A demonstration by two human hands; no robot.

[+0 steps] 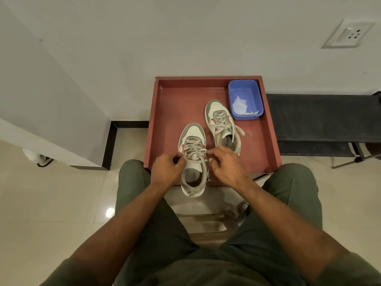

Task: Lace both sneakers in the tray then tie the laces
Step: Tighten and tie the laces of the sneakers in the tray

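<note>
Near sneaker (192,162) sits between both hands, long axis toe-away. Left hand (167,171) and right hand (223,165) each pinch a lace (194,152) end, equally close.

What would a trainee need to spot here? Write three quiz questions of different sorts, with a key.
1. True or false: the far sneaker lies outside the tray.
2. Which sneaker do both hands work on? A) near sneaker B) far sneaker C) neither
3. Fill in: the blue tub sits in the tray's far ____ corner.

Key
1. False: it lies in the tray, beside the tub.
2. A: the left hand and right hand each pinch its lace, one on either side; its heel overhangs the tray's near edge.
3. Right.
</note>
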